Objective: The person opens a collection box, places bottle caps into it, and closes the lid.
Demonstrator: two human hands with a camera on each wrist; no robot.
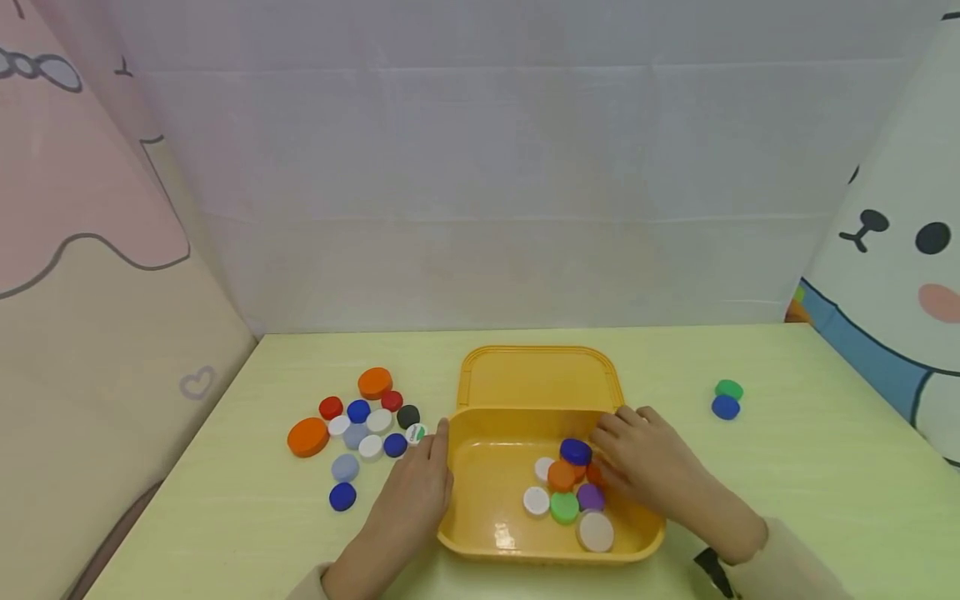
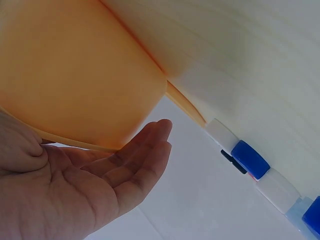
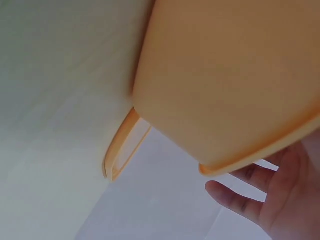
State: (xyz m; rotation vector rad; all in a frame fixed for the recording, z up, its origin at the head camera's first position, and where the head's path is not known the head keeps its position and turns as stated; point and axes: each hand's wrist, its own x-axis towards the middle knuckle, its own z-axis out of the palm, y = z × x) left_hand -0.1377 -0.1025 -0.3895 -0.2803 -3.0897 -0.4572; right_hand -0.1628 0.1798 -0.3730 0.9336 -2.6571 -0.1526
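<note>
"Cream sleeve, nearest to us, and a dark thing next to it. What is that?"

"Can't tell. The sleeve and arm hide most of it."

"And why are two hands on the yellow box?"

"I think the left hand stops it sliding. Its fingers are almost straight, along the left edge, with no cap in them."

"What about the right hand?"

"It goes over the right edge, fingers bent down by the caps inside. A dark blue cap is close to it."

"Is it pinching one?"

"I can't tell. The hand hides its own fingertips, and the right wrist view only sees the box from outside. One red-orange cap just peeks out."

"More caps lie on the left of the table!"

"Yes, bunched up, maybe so the left hand can reach them. One has writing too small to read. On the right, a blue cap and a green cap sit well apart from the box."

"And the lid?"

"Behind the box, probably so hands can get in. I can't see if it's joined on. Last comes white cloth."
</note>
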